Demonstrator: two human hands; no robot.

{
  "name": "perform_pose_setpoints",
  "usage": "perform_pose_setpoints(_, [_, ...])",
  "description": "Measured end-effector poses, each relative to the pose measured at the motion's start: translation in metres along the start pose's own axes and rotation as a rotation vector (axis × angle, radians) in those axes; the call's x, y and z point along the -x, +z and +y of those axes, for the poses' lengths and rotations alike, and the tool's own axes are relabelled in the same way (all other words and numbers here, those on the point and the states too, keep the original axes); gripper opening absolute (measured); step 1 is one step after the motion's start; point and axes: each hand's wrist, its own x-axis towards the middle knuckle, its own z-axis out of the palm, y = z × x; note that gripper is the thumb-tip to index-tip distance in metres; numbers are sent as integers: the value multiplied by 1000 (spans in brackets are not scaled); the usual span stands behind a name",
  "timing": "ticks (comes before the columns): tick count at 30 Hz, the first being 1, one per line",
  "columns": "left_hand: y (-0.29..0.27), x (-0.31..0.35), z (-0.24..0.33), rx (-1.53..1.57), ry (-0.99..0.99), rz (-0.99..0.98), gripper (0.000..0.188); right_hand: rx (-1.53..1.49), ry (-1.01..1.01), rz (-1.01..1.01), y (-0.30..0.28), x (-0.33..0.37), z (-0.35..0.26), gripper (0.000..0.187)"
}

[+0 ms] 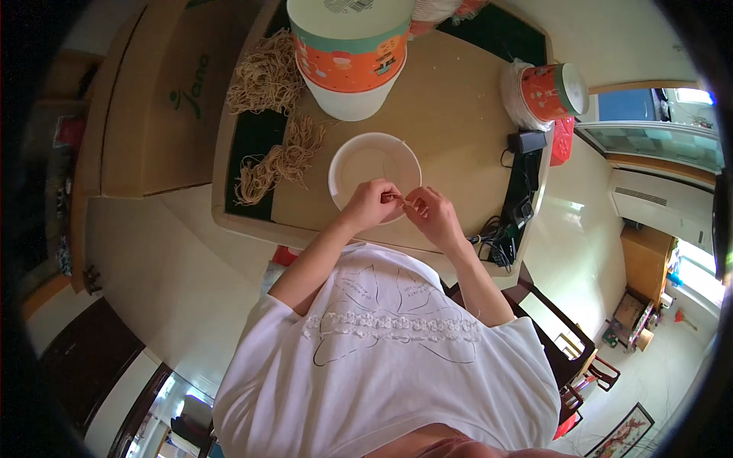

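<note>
White printed shirt (389, 385), worn, nearest the camera; beyond it, one desk (221, 172) carrying an orange-and-green tub (350, 65), tangled tan twine bundles (266, 76) at left, and a white bowl (370, 160). Left hand (372, 204) and right hand (433, 217): both pinching a thin strand (402, 200) at the fingertips, the strand over the bowl's near side.

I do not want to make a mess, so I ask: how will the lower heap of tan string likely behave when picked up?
The lower heap is probably floppy: its thin strands bend and curl every way. It looks light for its size, being loosely piled. Loose ends spread out at its edges, so some may trail or snag.
</note>
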Motion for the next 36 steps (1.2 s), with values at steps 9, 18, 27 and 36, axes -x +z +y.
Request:
perform_pose_setpoints(9, [-2, 1, -4, -7, 4, 31, 11, 120, -56, -48, 1, -2, 8, 6])
perform_pose_setpoints(18, [-10, 0, -8, -178, 34, 62, 9, 78, 12, 21, 5, 3, 8, 14])
perform_pose_setpoints(27, [-73, -3, 25, -326, 273, 102, 6, 222, 76, 5, -23, 10, 13, 11])
perform_pose_setpoints(36, [-120, 28, 32, -431, -15, 150, 10, 459, -37, 171, -77, -36, 33, 23])
